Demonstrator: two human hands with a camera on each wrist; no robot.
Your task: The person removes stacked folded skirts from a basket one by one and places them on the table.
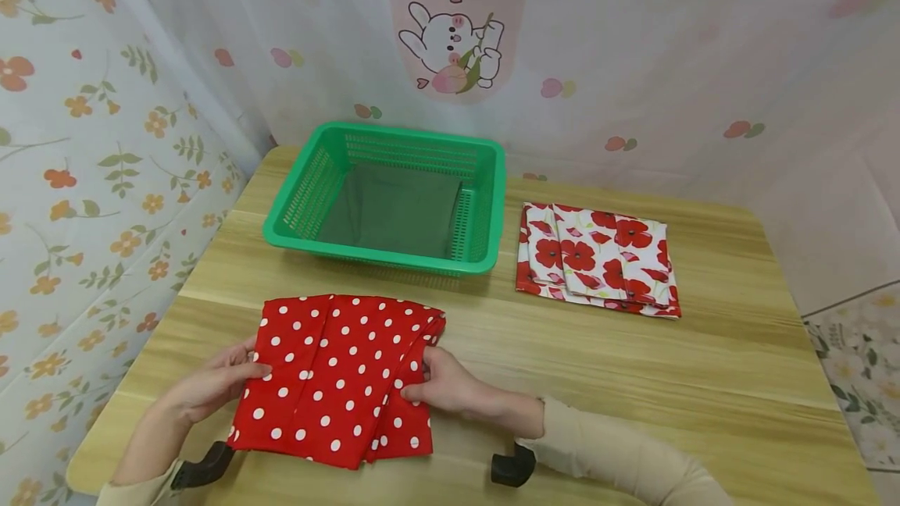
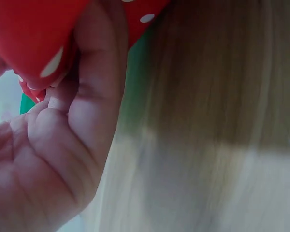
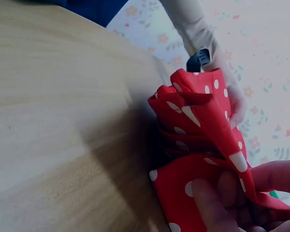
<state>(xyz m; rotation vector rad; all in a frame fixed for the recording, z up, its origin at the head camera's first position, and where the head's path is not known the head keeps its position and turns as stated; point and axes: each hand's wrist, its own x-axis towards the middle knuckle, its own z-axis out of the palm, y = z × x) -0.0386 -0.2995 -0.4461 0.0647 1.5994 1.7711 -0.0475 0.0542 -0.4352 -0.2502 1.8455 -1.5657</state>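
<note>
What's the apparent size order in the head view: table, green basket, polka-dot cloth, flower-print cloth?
1. Table
2. Green basket and polka-dot cloth: too alike to rank
3. Flower-print cloth

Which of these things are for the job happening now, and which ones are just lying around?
In the job:
red dotted cloth, held at both sides
left grip, on one side
right grip, on the other

Seemingly just there:
green basket, untouched
folded flowery fabric, untouched, right of the basket
bunny picture on the backdrop

Beige sleeves (image 1: 619, 450); bare hands (image 1: 453, 385); black, curved wrist pieces (image 1: 513, 468).
</note>
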